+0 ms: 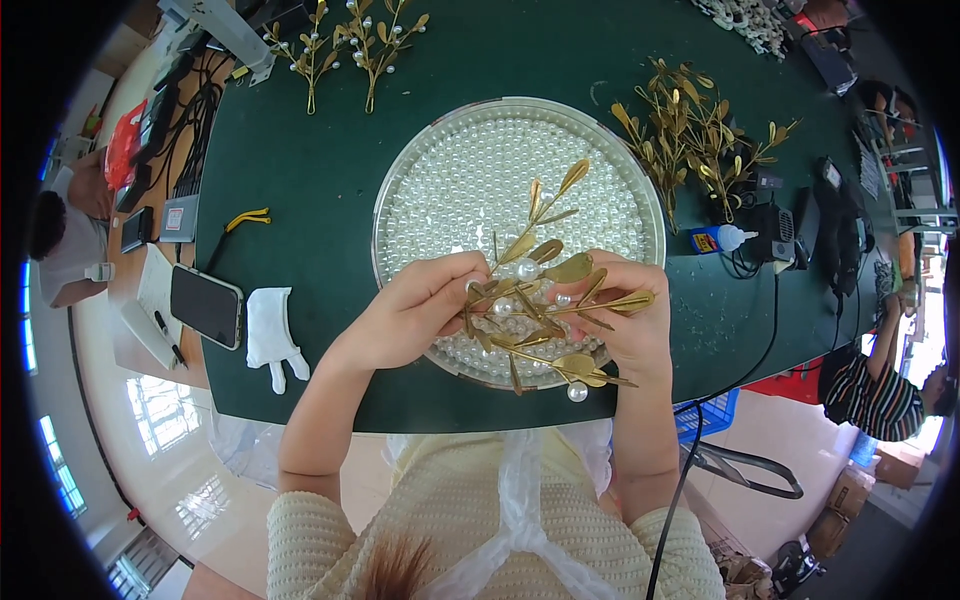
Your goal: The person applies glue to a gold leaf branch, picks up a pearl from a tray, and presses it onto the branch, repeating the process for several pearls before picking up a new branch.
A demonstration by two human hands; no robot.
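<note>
Both hands are raised over a round metal tray [379, 215] filled with white pearl beads [450, 180]. Between them is a gold leaf branch [520, 245] with several pearls among its leaves. My left hand [425, 305] pinches the branch from the left, thumb and fingers pressed together. On the other side my right hand [635, 325] has its fingers closed around the leafy stems; the leaves hide part of its fingertips. One large pearl [577, 392] shows at the branch's lower end, near the tray's front rim.
Two pearl-set gold branches [372, 55] lie at the far left, and a pile of gold branches [680, 130] at the right. A glue bottle [722, 238], a small black device [773, 235], a phone [207, 305], white finger covers [273, 335] and yellow-handled pliers [240, 225] surround the tray.
</note>
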